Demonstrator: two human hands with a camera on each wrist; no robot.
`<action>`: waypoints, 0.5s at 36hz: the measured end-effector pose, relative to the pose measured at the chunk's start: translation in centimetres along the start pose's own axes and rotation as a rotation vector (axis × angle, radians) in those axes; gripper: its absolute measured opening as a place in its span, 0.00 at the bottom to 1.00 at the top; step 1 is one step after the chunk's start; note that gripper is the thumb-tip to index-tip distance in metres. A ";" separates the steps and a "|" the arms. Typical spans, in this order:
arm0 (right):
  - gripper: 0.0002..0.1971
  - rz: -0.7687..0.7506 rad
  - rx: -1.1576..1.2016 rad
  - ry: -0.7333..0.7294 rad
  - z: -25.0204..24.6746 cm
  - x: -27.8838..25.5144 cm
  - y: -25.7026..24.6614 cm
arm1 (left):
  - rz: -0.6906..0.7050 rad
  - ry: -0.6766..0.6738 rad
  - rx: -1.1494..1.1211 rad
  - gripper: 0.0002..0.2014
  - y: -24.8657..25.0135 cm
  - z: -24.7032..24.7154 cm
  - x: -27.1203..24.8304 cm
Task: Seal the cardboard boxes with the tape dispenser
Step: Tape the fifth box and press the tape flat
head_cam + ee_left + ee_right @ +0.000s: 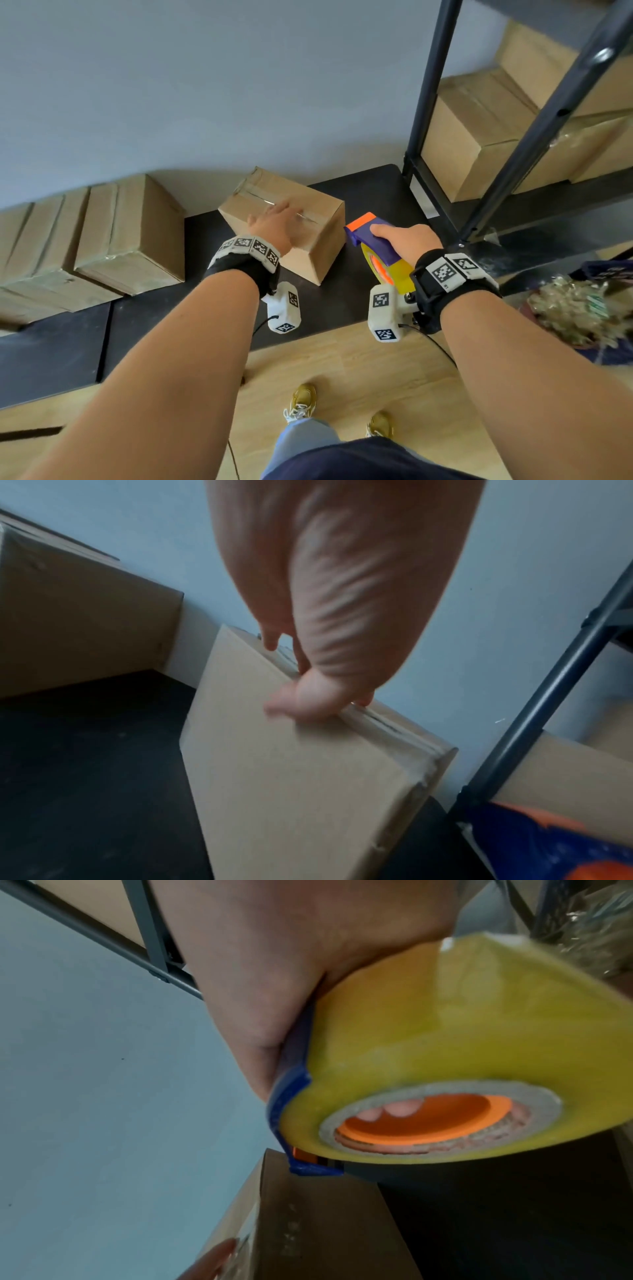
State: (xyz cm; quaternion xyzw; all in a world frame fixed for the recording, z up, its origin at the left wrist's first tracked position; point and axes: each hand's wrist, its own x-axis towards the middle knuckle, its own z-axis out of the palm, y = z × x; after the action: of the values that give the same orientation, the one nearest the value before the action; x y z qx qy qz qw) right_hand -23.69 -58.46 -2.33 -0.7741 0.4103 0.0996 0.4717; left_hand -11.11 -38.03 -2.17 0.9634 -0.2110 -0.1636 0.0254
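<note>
Left hand (274, 224) flat atop box (310, 262) edge; right hand (402, 240) (tight grip) round tape dispenser (364, 236)

Pale blue-grey wall (205, 85); light wood floor (342, 370); black surface (51, 359) along wall; dark metal shelving (424, 89).
</note>
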 end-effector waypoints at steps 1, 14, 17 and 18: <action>0.31 0.001 0.002 -0.001 -0.1 -0.1 -0.1 | 0.006 0.000 0.021 0.39 -0.1 0.0 -0.3; 0.34 -0.082 0.173 0.068 -2.6 -1.0 -1.3 | -0.144 0.129 0.159 0.35 2.6 1.1 -1.6; 0.35 -0.100 0.204 0.080 -3.4 -1.3 -1.5 | -0.192 0.181 0.150 0.34 3.8 1.8 -1.4; 0.34 -0.107 0.205 0.076 -3.6 -1.3 -1.5 | -0.205 0.199 0.141 0.34 4.0 2.0 -1.2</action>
State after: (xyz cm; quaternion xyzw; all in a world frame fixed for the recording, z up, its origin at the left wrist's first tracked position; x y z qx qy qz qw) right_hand -24.27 -60.33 1.26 -0.7460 0.3939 0.0023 0.5370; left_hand -14.39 -41.18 -3.24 0.9907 -0.1189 -0.0540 -0.0386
